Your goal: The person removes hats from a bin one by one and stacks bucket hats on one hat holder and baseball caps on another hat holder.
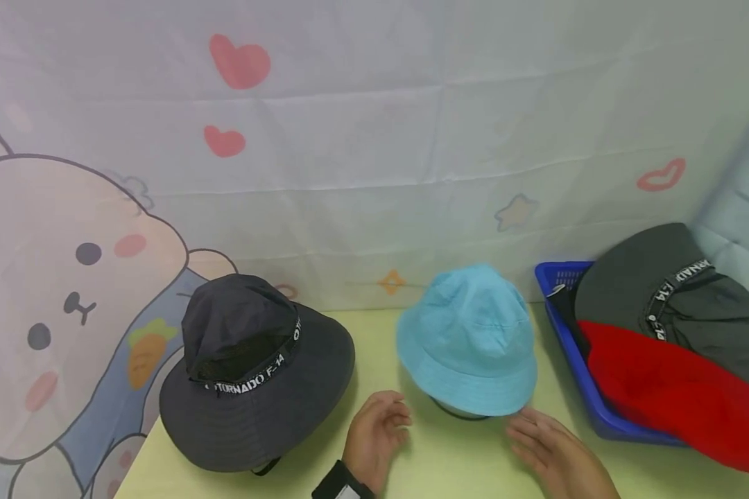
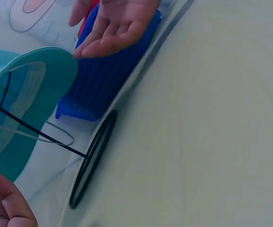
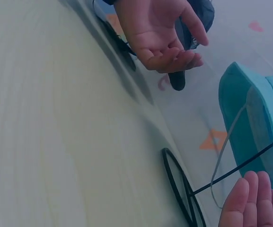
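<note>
Head view. Desk [image 1: 462, 464], pale yellow-green, backed by a printed cloth backdrop [image 1: 374, 159]. Blue basket [image 1: 568, 353] at the right edge holds a dark grey hat [image 1: 674, 291] with a lettered band, lying on a red garment [image 1: 668, 395] that spills over the basket's near rim; the basket's right part is cut off by the frame. Light blue bucket hat [image 1: 471, 339] stands crown-up at mid-desk on a thin black stand, only a sliver of which shows under the brim. Dark grey brimmed hat [image 1: 256, 367] with band sits toward the left edge. Left hand [image 1: 377, 433], fingers loosely curved, holds nothing, just beside the blue hat's near brim. Right hand [image 1: 552, 450], fingers extended and relaxed, holds nothing; fingertips close to the brim, contact hard to tell.

Left wrist view. Blue hat's [image 2: 27, 104] underside raised on a black wire stand [image 2: 91, 158] with ring base on the desk. Blue basket [image 2: 110, 78] behind; contents mostly hidden. Right hand [image 2: 117, 23] palm open above it.

Right wrist view. Stand ring [image 3: 181, 194], hat brim [image 3: 242, 116], left hand [image 3: 162, 35] palm open, empty. Dark hat behind it largely hidden.
</note>
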Demonstrator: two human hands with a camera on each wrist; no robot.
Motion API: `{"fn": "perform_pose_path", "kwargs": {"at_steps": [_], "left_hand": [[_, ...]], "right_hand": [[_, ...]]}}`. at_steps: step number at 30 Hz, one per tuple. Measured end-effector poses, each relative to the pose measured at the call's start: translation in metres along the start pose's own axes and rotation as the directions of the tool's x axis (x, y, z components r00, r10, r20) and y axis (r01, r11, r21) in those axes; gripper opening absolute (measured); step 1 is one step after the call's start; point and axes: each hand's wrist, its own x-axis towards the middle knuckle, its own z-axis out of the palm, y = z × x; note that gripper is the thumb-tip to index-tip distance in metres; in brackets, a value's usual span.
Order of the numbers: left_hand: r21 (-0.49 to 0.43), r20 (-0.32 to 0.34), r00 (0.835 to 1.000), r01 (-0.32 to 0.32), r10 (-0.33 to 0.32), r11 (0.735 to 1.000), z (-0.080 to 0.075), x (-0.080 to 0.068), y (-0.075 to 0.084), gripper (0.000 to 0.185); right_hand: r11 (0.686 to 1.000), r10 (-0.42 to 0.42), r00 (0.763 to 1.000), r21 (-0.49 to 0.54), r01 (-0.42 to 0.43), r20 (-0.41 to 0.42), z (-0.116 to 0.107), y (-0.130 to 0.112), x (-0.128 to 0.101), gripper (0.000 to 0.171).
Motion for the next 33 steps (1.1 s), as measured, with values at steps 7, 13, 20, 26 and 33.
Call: {"fn": "perform_pose_path", "kwargs": {"at_steps": [7,13,20,26,33], "left_hand": [[0.042,0.031,0.999,-0.046,0.045,0.998,0.010,-0.002,0.019,0.015],[0.065,0.093,0.988,-0.127,0.121,0.990,0.019,-0.001,0.031,0.017],[0.142,0.139,0.968,-0.229,0.209,0.963,0.027,-0.002,0.043,0.015],[0.177,0.200,0.943,-0.303,0.268,0.936,0.033,0.001,0.053,0.023],[0.186,0.201,0.938,-0.319,0.281,0.929,0.042,0.006,0.057,0.027]], "right_hand": [[0.990,-0.105,0.922,0.129,0.060,0.373,-0.004,-0.015,-0.016,0.056],[0.943,-0.258,0.930,-0.140,0.301,0.263,-0.004,-0.031,-0.033,0.054],[0.773,-0.339,0.941,-0.575,0.267,-0.019,-0.003,-0.048,-0.052,0.041],[0.508,-0.568,0.817,-0.824,0.252,-0.100,0.008,-0.061,-0.064,0.041],[0.246,-0.683,0.702,-0.968,-0.041,-0.203,-0.003,-0.078,-0.077,0.047]]}}
